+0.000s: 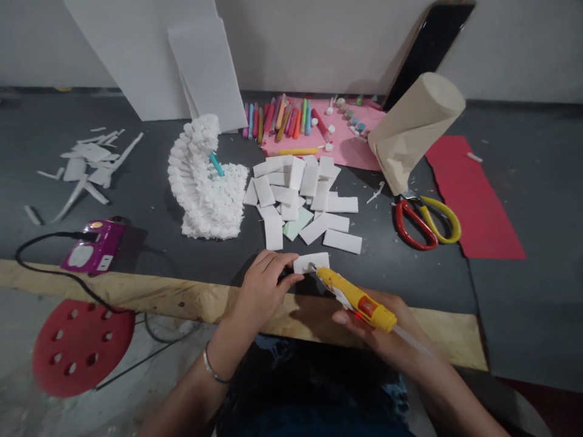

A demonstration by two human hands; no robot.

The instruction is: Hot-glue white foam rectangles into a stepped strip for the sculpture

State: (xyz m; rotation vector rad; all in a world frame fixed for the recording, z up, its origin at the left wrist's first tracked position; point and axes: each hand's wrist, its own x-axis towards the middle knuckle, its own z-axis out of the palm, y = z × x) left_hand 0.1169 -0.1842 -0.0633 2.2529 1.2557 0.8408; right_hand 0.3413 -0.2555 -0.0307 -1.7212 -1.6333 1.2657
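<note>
Between the thumb and fingers of my left hand (268, 282) is the left end of a small white foam piece (321, 260), held near the table's front edge. My right hand (387, 325) is closed round a yellow hot glue gun (350, 292), with a clear glue stick coming out of its back. The gun's metal tip is at the face of the white piece; whether it touches I cannot tell. Just beyond lies a loose pile of similar white rectangles (310, 179), with a pale green one (298, 223) among them. A curved white textured model (204, 182) stands left of the pile.
Scissors (428, 221) with red and yellow handles lie right, below a beige cone-shaped form (416, 127). Crayons (282, 118) rest around pink paper (359, 149). A purple power adapter (95, 246) with a black cable sits left, near white scraps (91, 161). A red stool (84, 349) stands below.
</note>
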